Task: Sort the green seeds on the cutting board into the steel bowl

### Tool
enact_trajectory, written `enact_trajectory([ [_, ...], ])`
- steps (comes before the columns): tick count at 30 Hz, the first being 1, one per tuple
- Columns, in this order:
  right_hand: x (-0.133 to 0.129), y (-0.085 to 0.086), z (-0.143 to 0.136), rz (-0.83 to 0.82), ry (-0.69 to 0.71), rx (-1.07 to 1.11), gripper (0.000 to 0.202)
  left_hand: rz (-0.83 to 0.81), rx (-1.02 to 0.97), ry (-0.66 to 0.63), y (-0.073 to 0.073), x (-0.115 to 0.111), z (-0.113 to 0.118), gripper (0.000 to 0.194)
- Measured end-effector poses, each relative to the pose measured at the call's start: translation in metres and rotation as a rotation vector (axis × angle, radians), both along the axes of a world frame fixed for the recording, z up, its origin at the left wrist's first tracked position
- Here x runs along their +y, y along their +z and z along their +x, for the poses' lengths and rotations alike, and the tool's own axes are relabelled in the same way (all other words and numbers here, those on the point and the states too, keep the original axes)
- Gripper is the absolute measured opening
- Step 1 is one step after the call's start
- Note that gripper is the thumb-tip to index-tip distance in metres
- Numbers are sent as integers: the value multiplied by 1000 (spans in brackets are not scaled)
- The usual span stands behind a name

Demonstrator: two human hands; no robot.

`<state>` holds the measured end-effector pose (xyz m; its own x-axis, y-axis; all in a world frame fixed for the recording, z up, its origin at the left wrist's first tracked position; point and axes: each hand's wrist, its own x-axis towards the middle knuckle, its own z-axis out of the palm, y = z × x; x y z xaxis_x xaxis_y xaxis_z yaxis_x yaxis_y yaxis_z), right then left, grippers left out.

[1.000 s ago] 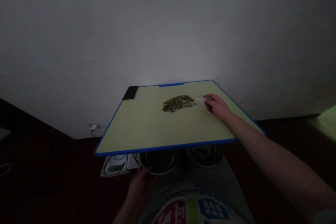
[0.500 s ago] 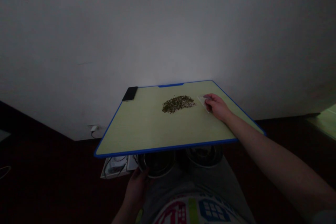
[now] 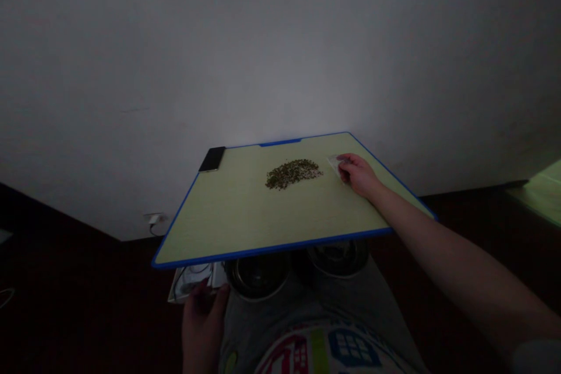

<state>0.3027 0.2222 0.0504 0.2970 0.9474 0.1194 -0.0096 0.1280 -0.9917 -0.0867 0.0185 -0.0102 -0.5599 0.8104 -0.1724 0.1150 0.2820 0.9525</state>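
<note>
My right hand (image 3: pixel 356 175) is closed on a thin, translucent flat piece (image 3: pixel 334 164) with a straight edge, pinched between thumb and fingers just over the table. To its left lies a spread heap of small green-brown seeds or grains (image 3: pixel 293 174) on the pale table top (image 3: pixel 245 216). My left hand (image 3: pixel 204 318) is low in the shade, left of a metal bowl (image 3: pixel 259 276) and apart from it. Its thumb stands away from the fingers, and nothing shows between them. A second metal bowl (image 3: pixel 339 260) sits to the right, partly under the table edge.
A black phone (image 3: pixel 212 159) lies at the table's far left corner. Below the table's left side stands an open white box (image 3: pixel 190 277) with cables in it. The wall (image 3: pixel 280 58) rises behind the table, with a plugged-in socket (image 3: pixel 154 220) at lower left.
My left hand has moved left and down, off the left bowl's rim to beside the box. The right hand keeps its grip on the flat piece at nearly the same spot.
</note>
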Motion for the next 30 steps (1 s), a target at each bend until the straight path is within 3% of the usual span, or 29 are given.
enact_trajectory([
  [2,-1,1,-1,-4,-3,6,29,17,-31,-40,10,-4,5,47],
  [5,-2,2,-2,-11,-2,3,28,0,-144,-266,25,-6,22,41],
  [9,-2,2,-1,-15,-5,4,29,-37,-222,-409,42,-4,49,40],
  [14,-2,1,-1,-5,6,21,29,-143,-391,-608,50,0,77,43],
  [17,-2,1,-2,3,6,16,28,-272,-463,-691,37,3,95,36],
  [22,0,0,-2,-3,2,-2,27,-543,-604,-742,-5,13,131,21],
  [26,1,-1,0,20,-28,-11,30,-632,-666,-690,-31,27,154,36],
  [30,4,-2,5,78,-113,-81,39,-639,-671,-644,-43,37,170,38],
])
